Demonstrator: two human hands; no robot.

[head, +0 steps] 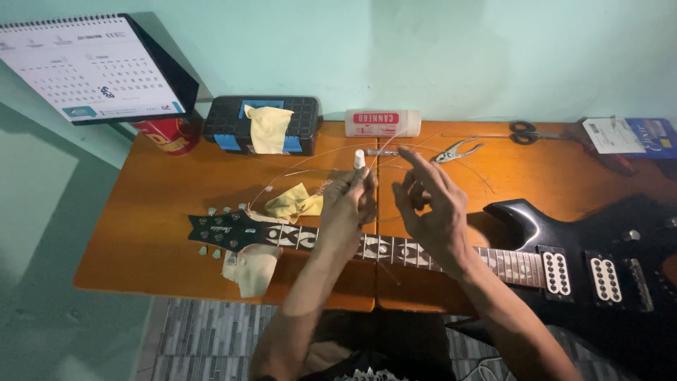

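Left hand [347,204] pinches a barely visible guitar string [303,156]; guitar [564,268] body cut off.

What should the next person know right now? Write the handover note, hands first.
Left hand: raised over the guitar neck, grip closed on a small white-tipped piece with thin wire trailing left.
Right hand: open, fingers spread, beside the left; whether it touches the wire I cannot tell.
Guitar lies across the table, headstock left, body right. Yellow cloth by the neck; pliers and scissors at the back.
Done: no strings are visible on the neck.
Left: loose wire is not on the guitar.
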